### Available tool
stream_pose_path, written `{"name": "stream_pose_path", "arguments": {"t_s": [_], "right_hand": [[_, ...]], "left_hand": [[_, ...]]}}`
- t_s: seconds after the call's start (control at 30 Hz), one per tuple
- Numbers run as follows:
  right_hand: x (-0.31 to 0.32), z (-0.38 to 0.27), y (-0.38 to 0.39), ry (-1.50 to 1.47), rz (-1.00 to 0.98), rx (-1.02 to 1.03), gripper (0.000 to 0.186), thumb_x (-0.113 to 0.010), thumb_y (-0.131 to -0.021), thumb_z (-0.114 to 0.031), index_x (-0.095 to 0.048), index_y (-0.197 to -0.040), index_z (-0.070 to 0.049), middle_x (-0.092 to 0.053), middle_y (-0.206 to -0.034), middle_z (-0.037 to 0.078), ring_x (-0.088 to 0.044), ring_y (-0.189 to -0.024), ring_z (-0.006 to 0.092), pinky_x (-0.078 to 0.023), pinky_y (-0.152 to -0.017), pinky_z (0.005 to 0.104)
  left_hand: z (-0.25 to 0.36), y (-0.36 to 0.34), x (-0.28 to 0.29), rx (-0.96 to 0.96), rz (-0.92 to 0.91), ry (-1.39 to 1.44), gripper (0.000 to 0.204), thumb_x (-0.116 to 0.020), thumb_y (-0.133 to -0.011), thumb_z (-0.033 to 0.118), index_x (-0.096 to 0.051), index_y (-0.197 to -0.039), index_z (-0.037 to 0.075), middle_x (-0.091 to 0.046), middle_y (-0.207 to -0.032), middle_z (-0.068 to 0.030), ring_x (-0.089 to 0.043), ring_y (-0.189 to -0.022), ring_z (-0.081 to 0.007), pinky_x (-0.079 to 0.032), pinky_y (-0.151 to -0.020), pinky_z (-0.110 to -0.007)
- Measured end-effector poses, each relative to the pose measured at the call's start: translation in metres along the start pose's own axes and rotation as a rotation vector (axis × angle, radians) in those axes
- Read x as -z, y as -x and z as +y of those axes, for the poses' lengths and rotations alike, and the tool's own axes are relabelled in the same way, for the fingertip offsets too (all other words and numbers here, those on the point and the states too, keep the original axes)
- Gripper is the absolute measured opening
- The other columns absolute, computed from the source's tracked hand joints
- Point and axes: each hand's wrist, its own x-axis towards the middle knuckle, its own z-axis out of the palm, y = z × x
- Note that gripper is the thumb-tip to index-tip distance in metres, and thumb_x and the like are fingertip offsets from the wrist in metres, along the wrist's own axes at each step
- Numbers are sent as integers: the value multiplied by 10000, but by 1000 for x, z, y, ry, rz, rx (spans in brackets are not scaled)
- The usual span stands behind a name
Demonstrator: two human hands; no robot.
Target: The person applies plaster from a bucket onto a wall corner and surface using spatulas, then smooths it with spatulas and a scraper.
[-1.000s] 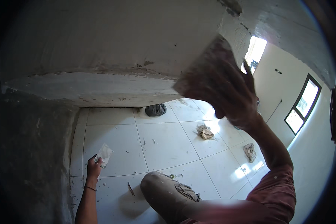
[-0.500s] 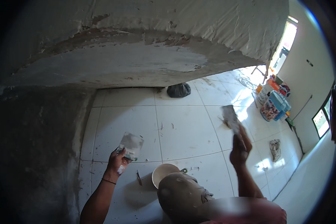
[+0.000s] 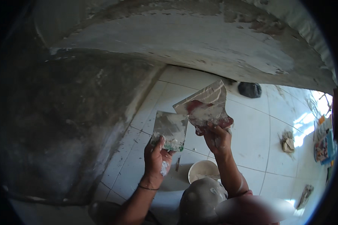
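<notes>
My left hand (image 3: pixel 157 159) is closed on a square putty scraper (image 3: pixel 171 127), a flat metal blade with a green lower edge caked in white putty. White putty also smears the base of that hand. In my right hand (image 3: pixel 218 140) is a wider putty knife (image 3: pixel 210 108) with a reddish, putty-coated grip and a flared blade streaked with putty. The two blades meet or overlap at their near corners; whether they touch I cannot tell. Below them on the floor stands a pale round bucket (image 3: pixel 199 170) with whitish matter inside, partly hidden by a grey, smeared rounded shape, seemingly my knee (image 3: pixel 202 197).
A patchy plastered wall face (image 3: pixel 169 41) curves across the top, and a dark rough wall (image 3: pixel 71 120) rises at left. On the white tiled floor (image 3: pixel 248 131) lie a black bag (image 3: pixel 249 90), crumpled brown paper (image 3: pixel 288 144) and a greyish crumpled piece (image 3: pixel 305 196). A blue-edged container (image 3: pixel 324 148) stands far right.
My right hand has swung in leftward, bringing its putty knife beside the left scraper. The view has turned left, so the floor and bucket appear further right.
</notes>
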Motion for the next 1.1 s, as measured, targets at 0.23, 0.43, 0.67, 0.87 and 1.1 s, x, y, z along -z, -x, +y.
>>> {"name": "stream_pose_path", "arguments": {"t_s": [0.23, 0.43, 0.67, 0.87, 1.1], "right_hand": [[-13, 28, 15, 117, -183, -106, 423, -500, -832, 98, -586, -1246, 90, -686, -1037, 129, -652, -891, 201, -527, -771, 328], [1, 44, 27, 930, -504, 175, 391, -555, -837, 115, -607, -1223, 86, -705, -950, 120, -634, -729, 155, -510, -648, 255], [-21, 1, 20, -331, 185, -650, 362, -567, -923, -80, -576, -1262, 48, -688, -1174, 215, -715, -1008, 373, -606, -775, 506], [-34, 25, 2, -381, 27, -635, 427, -557, -908, -84, -537, -1308, 65, -677, -1202, 211, -705, -1058, 390, -602, -900, 551], [-22, 126, -125, -466, -17, -266, 390, -541, -893, 3, -534, -1283, 1, -644, -1173, 159, -676, -996, 349, -600, -793, 478]], "left_hand": [[7, 4, 19, -17, -7, 42, 333, -603, -1006, 109, -578, -1320, 4, -688, -1228, -108, -694, -1104, -227, -596, -942, -389], [26, 12, -2, -118, -135, 9, 353, -605, -1003, 93, -559, -1338, -10, -674, -1264, -122, -673, -1146, -239, -578, -971, -390], [63, 11, -5, -827, -300, -1311, 404, -565, -967, -39, -598, -1369, -24, -649, -1379, -181, -630, -1276, -281, -475, -1069, -377], [63, 10, 38, -799, -187, -1722, 686, -511, -776, -198, -613, -1392, 86, -617, -1396, -174, -541, -1346, -396, -430, -1154, -495], [181, 50, 62, -319, 14, -2022, 405, -508, -919, -79, -669, -1282, 3, -691, -1185, -268, -653, -1164, -417, -521, -967, -370]]}}
